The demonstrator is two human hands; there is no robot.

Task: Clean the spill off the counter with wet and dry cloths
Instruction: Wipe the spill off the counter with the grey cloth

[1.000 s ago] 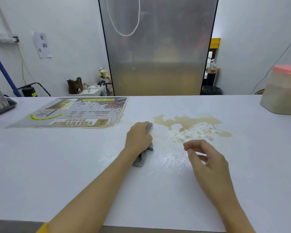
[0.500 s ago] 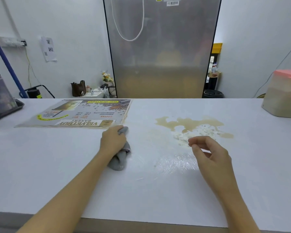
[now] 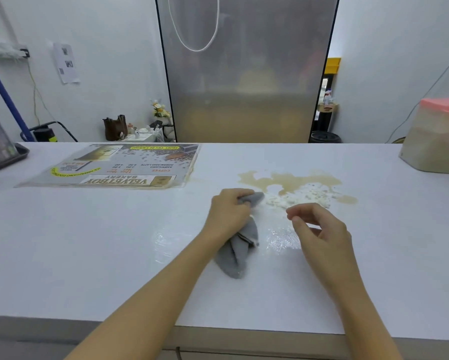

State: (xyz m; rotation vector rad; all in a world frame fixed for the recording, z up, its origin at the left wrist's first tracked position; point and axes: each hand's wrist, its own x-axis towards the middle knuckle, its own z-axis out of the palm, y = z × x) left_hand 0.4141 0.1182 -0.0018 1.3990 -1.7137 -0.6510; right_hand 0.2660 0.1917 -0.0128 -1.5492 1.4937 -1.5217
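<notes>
Your left hand point(image 3: 228, 213) curls its fingers round a bunched grey cloth point(image 3: 240, 246), knuckles up, pressing it on the white counter point(image 3: 88, 255) at the near-left edge of the spill point(image 3: 296, 188). Your right hand point(image 3: 319, 229) hovers just right of the cloth, fingers loosely curled, holding nothing. Spill: brown liquid with white crumbs. Far right, a pink-lidded container point(image 3: 436, 141) holds beige powder.
</notes>
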